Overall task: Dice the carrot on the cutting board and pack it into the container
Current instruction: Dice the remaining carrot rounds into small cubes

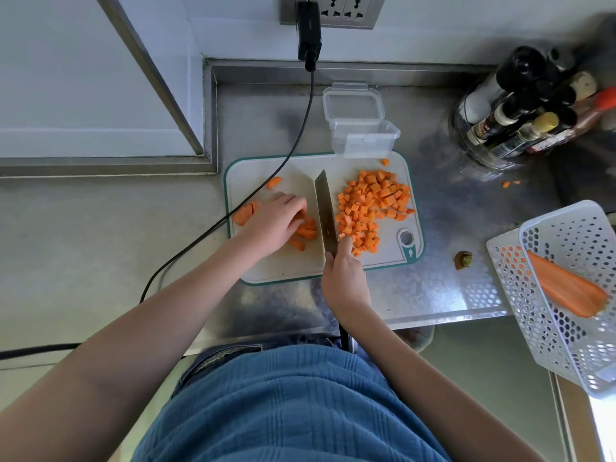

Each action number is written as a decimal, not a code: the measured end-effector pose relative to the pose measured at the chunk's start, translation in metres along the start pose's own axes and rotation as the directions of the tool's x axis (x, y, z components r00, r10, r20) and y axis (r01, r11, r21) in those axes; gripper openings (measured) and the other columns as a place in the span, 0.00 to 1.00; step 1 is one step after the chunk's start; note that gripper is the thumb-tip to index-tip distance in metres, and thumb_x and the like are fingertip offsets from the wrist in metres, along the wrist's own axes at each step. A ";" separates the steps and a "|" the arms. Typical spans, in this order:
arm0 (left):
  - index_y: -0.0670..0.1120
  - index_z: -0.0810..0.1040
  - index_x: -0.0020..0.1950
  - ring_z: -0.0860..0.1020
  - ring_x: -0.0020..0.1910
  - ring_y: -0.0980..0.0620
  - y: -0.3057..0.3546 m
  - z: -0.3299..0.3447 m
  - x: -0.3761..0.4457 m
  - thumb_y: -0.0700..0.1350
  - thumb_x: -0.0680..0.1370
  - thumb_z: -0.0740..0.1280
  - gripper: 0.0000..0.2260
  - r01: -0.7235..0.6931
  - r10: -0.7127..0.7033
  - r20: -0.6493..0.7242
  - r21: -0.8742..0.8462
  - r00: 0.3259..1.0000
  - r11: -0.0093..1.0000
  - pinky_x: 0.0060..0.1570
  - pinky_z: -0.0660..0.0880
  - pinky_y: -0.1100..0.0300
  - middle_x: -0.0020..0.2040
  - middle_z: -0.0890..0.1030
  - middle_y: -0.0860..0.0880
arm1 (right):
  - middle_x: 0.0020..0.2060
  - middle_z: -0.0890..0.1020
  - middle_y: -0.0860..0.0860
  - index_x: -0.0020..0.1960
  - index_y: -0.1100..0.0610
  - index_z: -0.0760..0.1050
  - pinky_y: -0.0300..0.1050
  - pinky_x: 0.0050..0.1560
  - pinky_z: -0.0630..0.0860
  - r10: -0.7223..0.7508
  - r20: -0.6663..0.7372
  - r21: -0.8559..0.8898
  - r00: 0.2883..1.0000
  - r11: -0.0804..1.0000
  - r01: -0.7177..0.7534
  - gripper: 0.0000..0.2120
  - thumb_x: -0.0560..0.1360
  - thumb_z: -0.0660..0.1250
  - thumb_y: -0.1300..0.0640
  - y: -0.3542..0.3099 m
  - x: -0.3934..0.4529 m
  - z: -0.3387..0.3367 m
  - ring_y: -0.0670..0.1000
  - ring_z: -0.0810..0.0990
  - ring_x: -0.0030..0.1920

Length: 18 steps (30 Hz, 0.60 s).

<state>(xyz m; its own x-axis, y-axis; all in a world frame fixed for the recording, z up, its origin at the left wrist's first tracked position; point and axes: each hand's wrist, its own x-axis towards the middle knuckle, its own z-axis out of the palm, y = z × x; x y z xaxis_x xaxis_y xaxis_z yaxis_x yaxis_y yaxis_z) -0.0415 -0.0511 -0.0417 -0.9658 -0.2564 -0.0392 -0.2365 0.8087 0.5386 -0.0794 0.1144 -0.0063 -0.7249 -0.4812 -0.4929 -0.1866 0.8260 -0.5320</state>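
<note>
A white cutting board (pixel 293 265) with a teal rim lies on the steel counter. My right hand (pixel 345 278) grips the handle of a cleaver (pixel 325 211), whose blade stands edge-down in the board's middle. Left of the blade, my left hand (pixel 273 221) holds down a bunch of carrot strips (pixel 305 233) with curled fingers. A heap of diced carrot (pixel 370 208) lies right of the blade. Larger carrot pieces (pixel 245 213) sit at the board's left edge. A clear plastic container (pixel 365 138) stands empty behind the board, its lid (pixel 353 103) beside it.
A black cable (pixel 266 191) crosses the board's left corner from a wall plug. Sauce bottles (pixel 520 111) stand at the back right. A white perforated basket (pixel 566 295) holding a carrot half (pixel 566 288) sits at the right. A carrot stem end (pixel 463 260) and stray dice (pixel 510 184) lie on the counter.
</note>
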 end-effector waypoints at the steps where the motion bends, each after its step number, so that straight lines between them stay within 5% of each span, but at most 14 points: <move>1: 0.40 0.73 0.49 0.75 0.50 0.46 -0.001 0.002 0.000 0.40 0.76 0.66 0.04 0.017 -0.017 0.011 -0.029 1.000 0.999 0.45 0.72 0.55 0.47 0.78 0.45 | 0.40 0.78 0.59 0.62 0.62 0.58 0.46 0.32 0.67 -0.002 0.002 0.003 1.000 1.000 0.002 0.10 0.82 0.51 0.61 0.000 0.000 0.000 0.56 0.75 0.36; 3: 0.42 0.75 0.53 0.75 0.51 0.48 -0.003 0.001 -0.001 0.38 0.77 0.64 0.06 0.052 -0.051 0.012 -0.096 0.999 0.994 0.46 0.71 0.59 0.49 0.78 0.46 | 0.39 0.77 0.58 0.62 0.62 0.58 0.45 0.28 0.65 -0.001 0.006 0.009 1.000 1.000 0.001 0.10 0.82 0.51 0.61 0.001 0.000 0.000 0.56 0.74 0.36; 7: 0.47 0.68 0.71 0.66 0.66 0.51 -0.008 -0.004 -0.007 0.41 0.76 0.64 0.22 0.074 -0.056 0.162 -0.111 0.985 0.991 0.64 0.64 0.59 0.65 0.72 0.49 | 0.39 0.76 0.57 0.63 0.61 0.58 0.44 0.28 0.65 0.010 0.005 0.029 1.000 1.000 -0.010 0.11 0.82 0.51 0.61 0.001 0.001 0.001 0.55 0.74 0.36; 10: 0.44 0.70 0.70 0.64 0.68 0.49 -0.008 -0.003 -0.013 0.48 0.72 0.72 0.28 0.021 -0.006 0.193 -0.072 0.981 0.997 0.66 0.60 0.59 0.67 0.71 0.47 | 0.42 0.79 0.60 0.66 0.61 0.57 0.47 0.33 0.69 0.012 -0.010 0.002 1.000 1.000 -0.012 0.13 0.82 0.51 0.61 0.001 0.001 0.003 0.58 0.77 0.38; 18: 0.38 0.76 0.63 0.72 0.60 0.44 0.012 0.020 -0.028 0.41 0.68 0.75 0.24 0.137 -0.142 -0.027 -0.150 0.989 0.979 0.61 0.67 0.56 0.59 0.76 0.42 | 0.40 0.78 0.61 0.64 0.59 0.56 0.47 0.33 0.69 -0.016 0.016 -0.066 1.000 0.998 0.017 0.13 0.80 0.51 0.65 -0.006 -0.003 0.011 0.58 0.75 0.36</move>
<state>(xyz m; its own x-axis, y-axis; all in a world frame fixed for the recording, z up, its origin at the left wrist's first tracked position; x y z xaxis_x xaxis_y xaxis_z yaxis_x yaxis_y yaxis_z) -0.0192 -0.0237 -0.0509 -0.9191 -0.3829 -0.0925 -0.3475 0.6775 0.6483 -0.0684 0.1076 -0.0091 -0.7108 -0.4994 -0.4953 -0.2422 0.8349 -0.4942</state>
